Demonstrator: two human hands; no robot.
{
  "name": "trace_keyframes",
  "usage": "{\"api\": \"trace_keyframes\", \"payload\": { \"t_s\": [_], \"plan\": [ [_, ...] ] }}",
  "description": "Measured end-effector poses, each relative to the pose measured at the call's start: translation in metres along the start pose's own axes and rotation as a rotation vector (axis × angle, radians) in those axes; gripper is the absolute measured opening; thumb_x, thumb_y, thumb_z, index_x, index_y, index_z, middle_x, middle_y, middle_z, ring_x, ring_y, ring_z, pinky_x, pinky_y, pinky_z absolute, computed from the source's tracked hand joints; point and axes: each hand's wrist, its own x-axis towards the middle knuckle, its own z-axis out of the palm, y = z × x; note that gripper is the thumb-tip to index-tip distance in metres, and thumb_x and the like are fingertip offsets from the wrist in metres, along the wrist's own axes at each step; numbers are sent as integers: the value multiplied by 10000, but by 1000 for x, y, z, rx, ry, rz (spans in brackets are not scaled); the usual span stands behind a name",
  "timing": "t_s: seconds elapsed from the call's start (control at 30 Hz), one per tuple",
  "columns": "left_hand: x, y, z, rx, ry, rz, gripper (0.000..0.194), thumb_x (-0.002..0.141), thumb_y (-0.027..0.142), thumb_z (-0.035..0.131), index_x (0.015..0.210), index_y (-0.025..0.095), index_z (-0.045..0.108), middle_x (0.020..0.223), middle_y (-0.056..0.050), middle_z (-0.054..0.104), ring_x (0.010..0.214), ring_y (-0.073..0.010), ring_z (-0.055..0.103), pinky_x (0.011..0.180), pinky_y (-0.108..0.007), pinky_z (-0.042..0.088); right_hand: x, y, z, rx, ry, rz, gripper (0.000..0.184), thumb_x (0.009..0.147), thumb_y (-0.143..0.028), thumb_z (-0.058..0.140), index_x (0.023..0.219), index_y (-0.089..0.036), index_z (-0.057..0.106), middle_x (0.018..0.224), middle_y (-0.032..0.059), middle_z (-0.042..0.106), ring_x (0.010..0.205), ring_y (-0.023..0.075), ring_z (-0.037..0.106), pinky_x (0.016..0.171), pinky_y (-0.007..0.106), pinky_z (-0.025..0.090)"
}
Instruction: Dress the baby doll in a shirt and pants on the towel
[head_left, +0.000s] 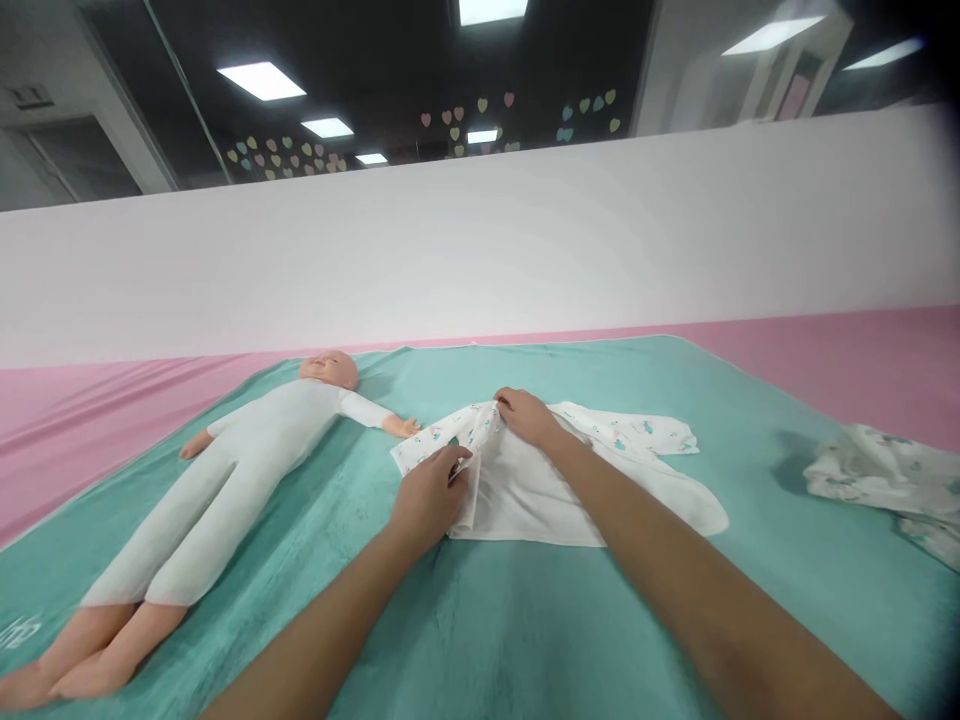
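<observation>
A small white baby shirt (525, 500) with a printed pattern on its sleeves lies spread on the teal cloth, its plain white inner side partly showing. My left hand (433, 495) pinches the shirt's edge near the left sleeve. Higher up, the fingers of my right hand (529, 415) are closed on the shirt near its neckline. The right sleeve (652, 435) stretches out flat beyond my right forearm. To the left lies a baby doll (270, 430) on its back, white-bodied with bare feet; one of its hands is close to the shirt's left sleeve.
Crumpled patterned white clothing (885, 475) sits at the right. The teal cloth (465, 640) covers a pink surface (862, 370). Behind runs a low white wall (480, 250), with dark glass above it bearing heart stickers and reflected lights.
</observation>
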Motion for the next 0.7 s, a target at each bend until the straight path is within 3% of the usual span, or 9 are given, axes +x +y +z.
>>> {"api": "trace_keyframes", "payload": {
  "t_s": [0.1,0.2,0.33,0.47,0.7],
  "plan": [
    [1,-2,0,-8,-2,-8,293,820,246,442,1075,243,586,858,-22,638,757,-181,565,634,-271,382,-13,-8,0,-49,-2,4,317,924,-269,327,1120,-174,557,1064,96,630,976,212,554,826,316,408],
    [2,-4,1,-22,-6,-14,316,812,271,460,1104,251,578,878,-22,638,795,-189,573,657,-277,395,-30,-13,-1,-92,-39,-51,329,929,-261,320,1139,-166,555,1160,106,601,1104,207,513,945,326,358],
    [1,-5,0,-30,-7,-9,326,818,304,458,1117,255,579,914,-24,644,839,-196,584,694,-283,405,-52,-5,-6,-130,-101,-71,471,942,-392,289,1316,-151,444,1421,109,396,1327,212,309,1076,363,223],
    [0,-4,-2,-35,-21,-2,314,817,309,455,1100,259,582,887,-13,643,805,-188,584,678,-276,404,-63,14,-12,-143,-127,8,638,918,-538,239,1399,-131,338,1489,109,270,1370,251,222,1086,422,200],
    [-2,1,-6,-22,-52,-25,330,799,309,470,1100,249,592,864,-15,638,769,-188,580,639,-268,406,-54,26,-18,-127,-64,92,511,943,-443,245,1330,-171,440,1408,94,419,1298,216,361,1055,364,278]
  ]
}}
